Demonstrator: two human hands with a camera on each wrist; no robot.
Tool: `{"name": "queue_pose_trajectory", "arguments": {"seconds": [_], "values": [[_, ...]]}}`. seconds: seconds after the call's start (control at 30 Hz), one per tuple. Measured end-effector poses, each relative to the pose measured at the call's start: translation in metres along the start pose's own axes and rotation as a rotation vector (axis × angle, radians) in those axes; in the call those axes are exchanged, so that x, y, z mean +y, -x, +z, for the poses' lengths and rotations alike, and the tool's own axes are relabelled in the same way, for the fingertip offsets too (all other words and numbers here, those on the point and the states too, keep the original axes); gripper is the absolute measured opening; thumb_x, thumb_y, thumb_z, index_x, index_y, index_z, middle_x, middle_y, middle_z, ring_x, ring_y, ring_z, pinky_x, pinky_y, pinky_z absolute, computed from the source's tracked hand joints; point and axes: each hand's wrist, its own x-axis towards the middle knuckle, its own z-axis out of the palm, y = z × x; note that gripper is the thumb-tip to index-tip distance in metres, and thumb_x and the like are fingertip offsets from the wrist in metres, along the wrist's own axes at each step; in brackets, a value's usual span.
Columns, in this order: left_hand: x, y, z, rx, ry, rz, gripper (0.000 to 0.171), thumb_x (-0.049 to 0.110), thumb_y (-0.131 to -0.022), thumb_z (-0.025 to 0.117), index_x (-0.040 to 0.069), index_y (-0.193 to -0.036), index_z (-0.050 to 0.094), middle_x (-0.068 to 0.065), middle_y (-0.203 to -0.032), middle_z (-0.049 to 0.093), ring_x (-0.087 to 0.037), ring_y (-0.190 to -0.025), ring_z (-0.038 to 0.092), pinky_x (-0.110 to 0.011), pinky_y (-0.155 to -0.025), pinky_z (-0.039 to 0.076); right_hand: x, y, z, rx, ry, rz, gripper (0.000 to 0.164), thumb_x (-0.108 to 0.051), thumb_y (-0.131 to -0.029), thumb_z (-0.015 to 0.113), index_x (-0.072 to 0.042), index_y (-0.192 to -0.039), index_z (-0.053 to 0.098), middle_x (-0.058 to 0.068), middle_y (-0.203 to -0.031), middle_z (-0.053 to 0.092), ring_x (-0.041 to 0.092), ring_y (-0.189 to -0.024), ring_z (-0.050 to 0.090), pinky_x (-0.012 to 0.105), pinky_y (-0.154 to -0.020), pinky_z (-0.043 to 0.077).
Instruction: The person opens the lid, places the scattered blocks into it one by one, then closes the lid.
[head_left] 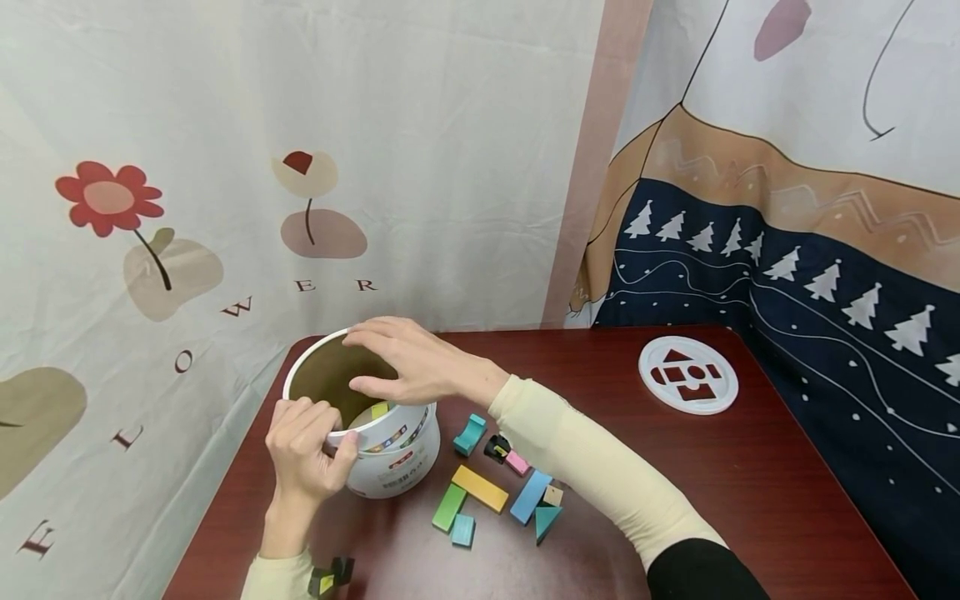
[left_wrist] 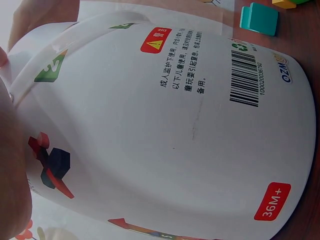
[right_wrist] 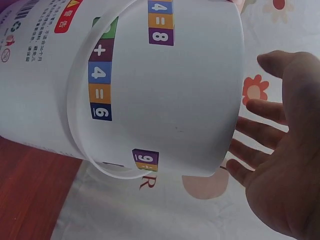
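A white bucket (head_left: 397, 467) with printed labels stands tilted at the table's left. My left hand (head_left: 307, 442) grips its near rim, with the fingers over the edge and the thumb outside. Over the bucket's mouth is my right hand (head_left: 412, 362), its fingers extended and holding nothing. In the right wrist view that hand (right_wrist: 280, 145) has its fingers spread beside the bucket's rim (right_wrist: 239, 60). A yellowish block (head_left: 380, 410) shows inside the bucket; the rest of the inside is partly hidden. The left wrist view is mostly filled by the bucket wall (left_wrist: 145, 125).
Right of the bucket lie a teal arch block (head_left: 470, 435), a pink block (head_left: 517, 462), a yellow bar (head_left: 480, 488), a green block (head_left: 449, 507), a blue block (head_left: 530, 497) and a teal triangle (head_left: 548, 522). A white lid (head_left: 720, 383) with shaped cutouts lies at the back right.
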Motion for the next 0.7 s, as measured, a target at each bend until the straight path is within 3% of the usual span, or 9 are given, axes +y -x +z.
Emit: {"name": "queue_pose_trajectory", "arguments": {"seconds": [0.23,0.7], "values": [[-0.0009,0.0006,0.0000,0.000,-0.001,-0.002,0.033,0.032,-0.073,0.049,0.011,-0.051,0.036,0.002,-0.048,0.027,-0.016,-0.046,0.020,-0.041,-0.052,0.023,0.0000,0.0027,0.0015,-0.046,0.067,0.053,0.070,-0.059,-0.099,0.049,-0.019,-0.156,0.045,0.003,-0.161,0.038,0.016,-0.149,0.023,0.039,-0.121,0.018],[-0.0019,0.0009,0.0001,0.005,0.005,-0.003,0.032,0.031,-0.071,0.050,0.011,-0.051,0.036,0.003,-0.048,0.026,-0.016,-0.046,0.020,-0.042,-0.052,0.023,0.0034,0.0091,0.0015,-0.006,0.088,0.062,0.070,-0.063,-0.098,0.043,-0.026,-0.158,0.040,-0.002,-0.162,0.033,0.013,-0.149,0.018,0.039,-0.121,0.016]]}}
